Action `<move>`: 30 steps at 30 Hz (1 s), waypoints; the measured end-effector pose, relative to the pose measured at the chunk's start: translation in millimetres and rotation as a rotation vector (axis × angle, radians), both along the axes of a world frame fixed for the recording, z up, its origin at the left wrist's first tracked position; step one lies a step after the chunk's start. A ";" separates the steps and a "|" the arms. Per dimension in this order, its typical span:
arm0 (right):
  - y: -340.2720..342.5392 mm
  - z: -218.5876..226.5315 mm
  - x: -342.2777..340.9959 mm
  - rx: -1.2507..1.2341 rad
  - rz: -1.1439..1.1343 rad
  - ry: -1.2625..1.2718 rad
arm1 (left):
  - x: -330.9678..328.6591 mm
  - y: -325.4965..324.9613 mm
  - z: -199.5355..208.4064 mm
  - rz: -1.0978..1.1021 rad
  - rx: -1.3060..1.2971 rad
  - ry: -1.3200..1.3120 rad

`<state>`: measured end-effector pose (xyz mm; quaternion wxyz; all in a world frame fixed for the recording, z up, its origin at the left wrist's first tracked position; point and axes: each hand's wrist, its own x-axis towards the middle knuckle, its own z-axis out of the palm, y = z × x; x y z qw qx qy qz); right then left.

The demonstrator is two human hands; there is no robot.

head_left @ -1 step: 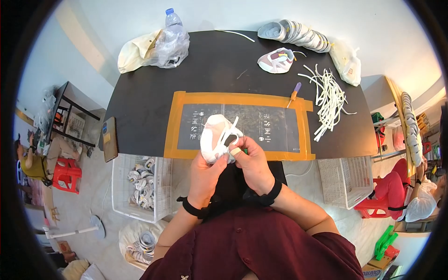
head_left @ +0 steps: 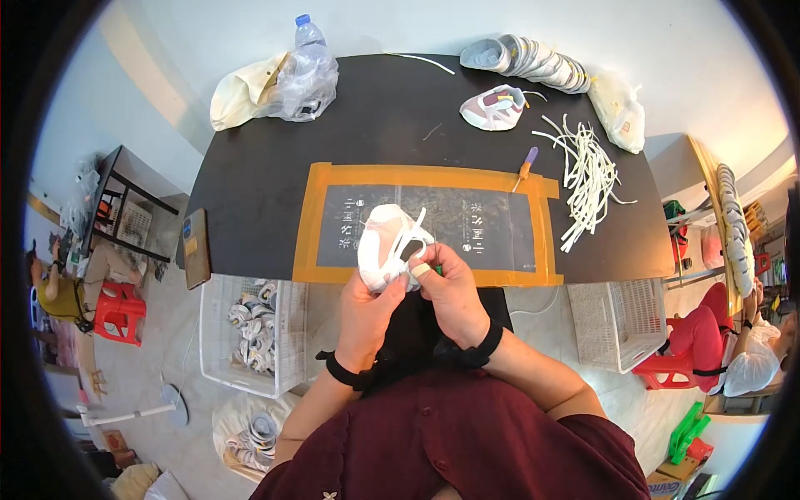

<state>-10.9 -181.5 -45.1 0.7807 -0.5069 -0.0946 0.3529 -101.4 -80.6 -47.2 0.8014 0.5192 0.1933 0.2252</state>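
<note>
My left hand (head_left: 369, 317) is closed round a small white and pale pink shoe upper (head_left: 385, 233), held over the near edge of the table with its toe pointing away from me. A white shoelace (head_left: 413, 236) is threaded in its front and curves in a loop toward my right hand (head_left: 452, 292). The right fingers are pinched together on the lace beside the upper's opening, and a tan band wraps the thumb. A small green bit shows at those fingers; what it belongs to is hidden.
Under my hands, a dark mat (head_left: 508, 225) is edged with orange tape. A purple-handled awl (head_left: 527, 167), loose white laces (head_left: 590, 179), another shoe upper (head_left: 493, 108) and a row of nested uppers (head_left: 533, 62) lie right. A phone (head_left: 197, 248) rests left; crates (head_left: 292, 337) stand below.
</note>
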 end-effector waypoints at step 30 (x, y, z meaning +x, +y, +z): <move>-21.1 29.8 22.4 -0.550 0.066 -1.114 | 27.2 10.3 4.6 0.094 0.211 -0.052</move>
